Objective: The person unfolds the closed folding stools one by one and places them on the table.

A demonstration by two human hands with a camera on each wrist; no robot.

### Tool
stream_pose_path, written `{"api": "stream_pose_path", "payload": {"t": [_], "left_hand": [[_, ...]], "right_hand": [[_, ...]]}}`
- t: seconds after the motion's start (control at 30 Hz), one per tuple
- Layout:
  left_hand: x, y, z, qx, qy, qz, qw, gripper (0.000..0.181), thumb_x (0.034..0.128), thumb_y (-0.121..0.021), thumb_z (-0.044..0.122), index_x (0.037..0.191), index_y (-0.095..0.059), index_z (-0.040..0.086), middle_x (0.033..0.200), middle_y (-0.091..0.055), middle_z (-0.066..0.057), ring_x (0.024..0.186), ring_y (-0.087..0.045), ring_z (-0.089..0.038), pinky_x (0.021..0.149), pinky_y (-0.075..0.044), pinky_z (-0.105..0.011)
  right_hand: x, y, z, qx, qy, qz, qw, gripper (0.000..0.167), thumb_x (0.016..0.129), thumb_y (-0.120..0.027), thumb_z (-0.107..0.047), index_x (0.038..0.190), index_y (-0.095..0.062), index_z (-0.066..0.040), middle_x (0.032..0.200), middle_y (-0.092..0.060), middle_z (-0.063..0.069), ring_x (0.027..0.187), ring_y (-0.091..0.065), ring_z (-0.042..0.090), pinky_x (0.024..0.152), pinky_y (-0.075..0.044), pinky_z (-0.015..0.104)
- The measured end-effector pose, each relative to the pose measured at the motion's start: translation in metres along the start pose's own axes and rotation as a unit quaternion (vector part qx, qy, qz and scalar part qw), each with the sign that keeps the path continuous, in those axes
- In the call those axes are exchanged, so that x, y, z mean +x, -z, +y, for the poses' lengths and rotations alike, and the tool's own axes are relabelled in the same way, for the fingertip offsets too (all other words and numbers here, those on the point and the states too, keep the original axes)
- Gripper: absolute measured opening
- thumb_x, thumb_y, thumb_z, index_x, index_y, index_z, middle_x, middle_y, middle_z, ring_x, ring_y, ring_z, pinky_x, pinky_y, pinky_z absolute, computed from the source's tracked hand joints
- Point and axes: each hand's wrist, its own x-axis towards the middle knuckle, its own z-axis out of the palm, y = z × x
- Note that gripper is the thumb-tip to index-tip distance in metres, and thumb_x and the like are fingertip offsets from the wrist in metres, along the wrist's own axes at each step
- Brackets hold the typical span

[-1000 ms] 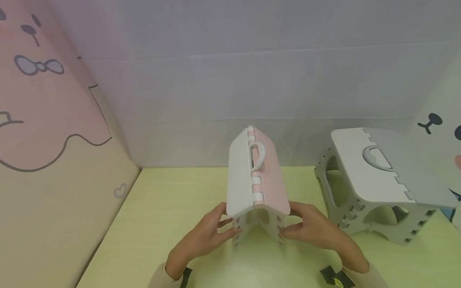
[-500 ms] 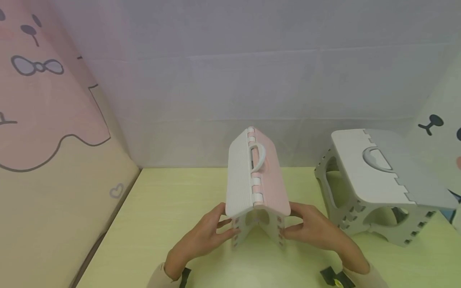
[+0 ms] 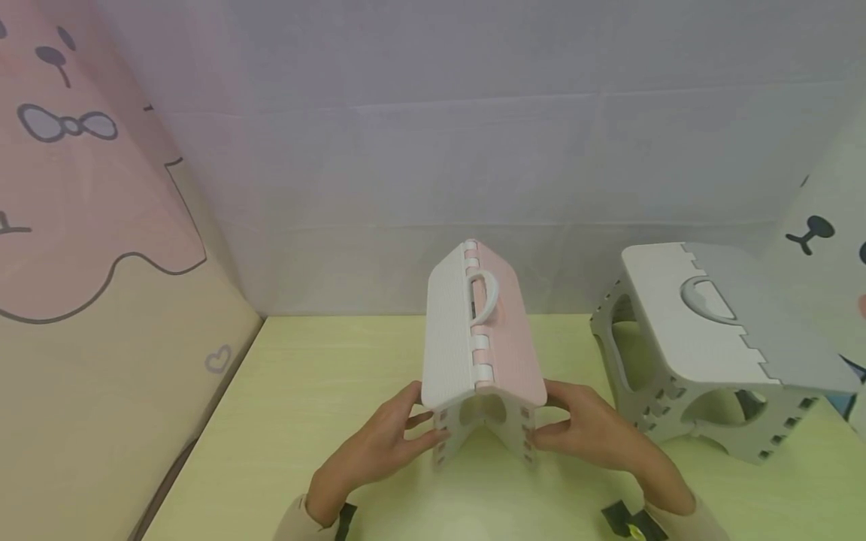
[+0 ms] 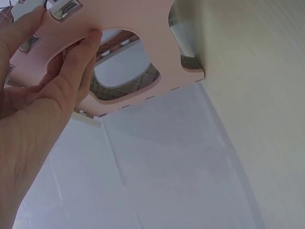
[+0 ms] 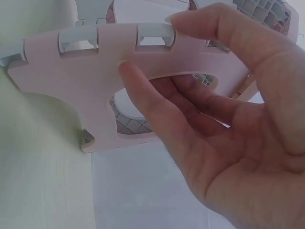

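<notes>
A white-and-pink folding stool (image 3: 449, 330) stands half folded on the table, its two top panels sloping like a roof. Its pale handle loop (image 3: 492, 297) sits along the hinge line. On the left leg side, my left hand (image 3: 382, 439) grips with the thumb at the near edge; in the left wrist view, its fingers reach into the cutout of the pink leg panel (image 4: 167, 52). Opposite it, my right hand (image 3: 588, 428) pinches the right leg side. In the right wrist view, some of its fingers pass into the opening of that pink panel (image 5: 97, 102).
A white-and-grey folding stool (image 3: 697, 323) stands unfolded at the right, close to my right hand. Behind is a pale cloth wall (image 3: 419, 165). A printed padded panel (image 3: 101, 376) borders the yellow-green table (image 3: 304, 376) on the left.
The left side of the pink-and-white stool has shifted slightly left with my left hand, spreading the panels a little wider. My right hand stays nearly still.
</notes>
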Motion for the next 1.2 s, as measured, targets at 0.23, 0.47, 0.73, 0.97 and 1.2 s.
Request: {"api": "stream_pose_path", "payload": {"t": [0.23,0.47,0.73,0.97,1.2], "left_hand": [[-0.0004,0.0013,0.0004,0.004,0.001,0.001,1.0000,0.059,0.0985,-0.071,0.011,0.148,-0.039,0.011,0.138,-0.054,-0.006,0.129,-0.052,-0.026,0.106,-0.049,-0.035],[-0.0007,0.0025,-0.0006,0.005,-0.003,0.000,1.0000,0.059,0.0980,-0.071,0.011,0.148,-0.039,0.009,0.137,-0.054,-0.006,0.129,-0.052,-0.025,0.106,-0.049,-0.033],[-0.0008,0.0041,0.0000,0.006,-0.004,-0.003,1.0000,0.059,0.0983,-0.071,0.011,0.147,-0.039,0.009,0.137,-0.054,-0.006,0.129,-0.052,-0.025,0.106,-0.048,-0.034],[-0.0011,0.0052,-0.0004,0.003,-0.007,-0.005,1.0000,0.058,0.0986,-0.071,0.012,0.147,-0.039,0.009,0.137,-0.054,-0.006,0.129,-0.052,-0.025,0.107,-0.048,-0.034],[-0.0015,0.0063,-0.0017,0.005,-0.019,-0.009,0.9998,0.058,0.0985,-0.071,0.011,0.147,-0.039,0.010,0.138,-0.053,-0.007,0.129,-0.052,-0.024,0.106,-0.048,-0.035]], "right_hand": [[0.0000,0.0008,0.0004,-0.004,0.000,0.000,1.0000,0.053,0.087,-0.078,-0.009,0.137,-0.061,-0.006,0.133,-0.066,0.012,0.115,-0.067,0.027,0.085,-0.059,0.032],[0.0000,0.0024,0.0016,-0.003,-0.002,-0.002,1.0000,0.054,0.088,-0.079,-0.010,0.138,-0.061,-0.007,0.133,-0.066,0.010,0.113,-0.067,0.024,0.084,-0.059,0.032],[-0.0011,0.0037,0.0007,0.007,-0.005,-0.005,1.0000,0.054,0.089,-0.078,-0.011,0.139,-0.060,-0.006,0.134,-0.065,0.013,0.111,-0.068,0.023,0.083,-0.060,0.032],[-0.0012,0.0039,0.0011,-0.009,0.003,-0.001,1.0000,0.053,0.088,-0.078,-0.009,0.138,-0.061,-0.006,0.131,-0.067,0.011,0.110,-0.069,0.020,0.083,-0.060,0.033],[-0.0010,0.0045,0.0018,-0.002,0.005,-0.002,1.0000,0.053,0.088,-0.079,-0.010,0.137,-0.061,-0.004,0.131,-0.067,0.013,0.112,-0.069,0.023,0.083,-0.060,0.032]]}}
